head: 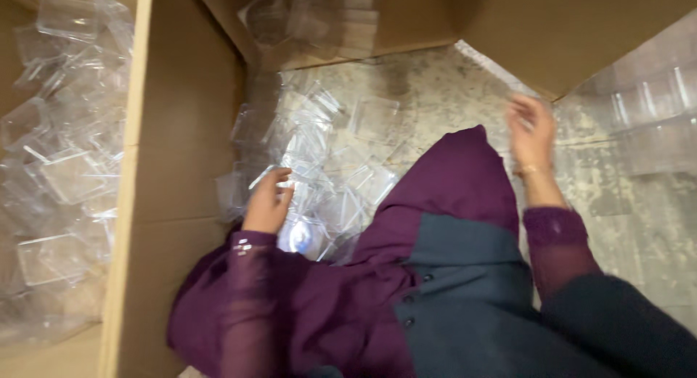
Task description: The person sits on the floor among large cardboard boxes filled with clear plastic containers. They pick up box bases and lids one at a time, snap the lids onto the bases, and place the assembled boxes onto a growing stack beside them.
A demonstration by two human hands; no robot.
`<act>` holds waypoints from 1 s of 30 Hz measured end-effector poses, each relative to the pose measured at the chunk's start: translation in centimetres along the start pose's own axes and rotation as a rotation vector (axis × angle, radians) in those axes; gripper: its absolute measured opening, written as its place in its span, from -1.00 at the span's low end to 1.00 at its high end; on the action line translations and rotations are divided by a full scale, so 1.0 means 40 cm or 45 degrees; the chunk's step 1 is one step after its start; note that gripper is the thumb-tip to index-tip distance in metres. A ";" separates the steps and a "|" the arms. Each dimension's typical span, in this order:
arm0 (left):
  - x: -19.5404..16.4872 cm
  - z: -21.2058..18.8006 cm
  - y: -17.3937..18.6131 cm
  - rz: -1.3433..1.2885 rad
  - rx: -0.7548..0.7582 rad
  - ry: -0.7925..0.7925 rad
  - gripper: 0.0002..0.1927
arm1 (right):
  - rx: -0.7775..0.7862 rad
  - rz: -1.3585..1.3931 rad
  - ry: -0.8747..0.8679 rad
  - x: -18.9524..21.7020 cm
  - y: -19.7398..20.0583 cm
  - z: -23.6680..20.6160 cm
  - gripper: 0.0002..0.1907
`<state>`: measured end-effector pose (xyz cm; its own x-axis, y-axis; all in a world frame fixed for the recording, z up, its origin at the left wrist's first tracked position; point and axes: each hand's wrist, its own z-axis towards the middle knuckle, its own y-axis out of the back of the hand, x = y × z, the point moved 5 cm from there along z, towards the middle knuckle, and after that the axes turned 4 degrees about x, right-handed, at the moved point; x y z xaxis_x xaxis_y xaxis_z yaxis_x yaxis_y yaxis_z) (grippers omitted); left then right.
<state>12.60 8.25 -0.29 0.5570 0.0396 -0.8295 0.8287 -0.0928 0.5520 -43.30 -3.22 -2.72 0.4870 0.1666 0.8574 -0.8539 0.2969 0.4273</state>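
Two hands at work over a speckled floor [435, 87], seen from above; left hand [267, 202] curled, fingers bent down into a loose heap of clear plastic containers [327, 160], touching the pieces at the heap's near-left edge, though whether actually gripping one cannot be told through the blur; right hand [531, 131] raised well apart from the left, fingers spread and slightly bent, touching a thin clear plastic sheet [494, 69] running along the lower edge of a cardboard flap [566, 29]; whether pinching the sheet or only brushing it cannot be told. Between both arms, purple cloth [450, 182] draped over the lap, with a dark grey panel [465, 276] below it; purple sleeve cuffs at both wrists. Left of the heap, a tall cardboard box wall [181, 167]; beyond that wall, at far left, many more clear containers [65, 167] piled inside the box. At far right, a row of stacked clear containers [646, 109], blurred. At top centre, further clear pieces [312, 18] against another cardboard flap.
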 end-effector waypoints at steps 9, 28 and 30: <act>0.019 0.010 -0.115 0.293 0.489 0.073 -0.46 | 0.821 -0.520 0.776 0.356 -0.576 -0.003 -0.31; -0.001 0.024 -0.062 0.071 0.149 0.039 -0.56 | 0.779 -0.248 0.126 0.311 -0.560 -0.028 -0.78; -0.012 0.023 -0.061 0.034 0.102 0.043 -0.54 | 0.720 0.097 -0.063 0.318 -0.530 -0.052 -0.79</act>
<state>10.26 7.54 -1.32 0.5813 0.0692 -0.8108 0.8074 -0.1734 0.5640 -18.64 -5.44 -1.46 0.4230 0.1193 0.8983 -0.8580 -0.2661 0.4393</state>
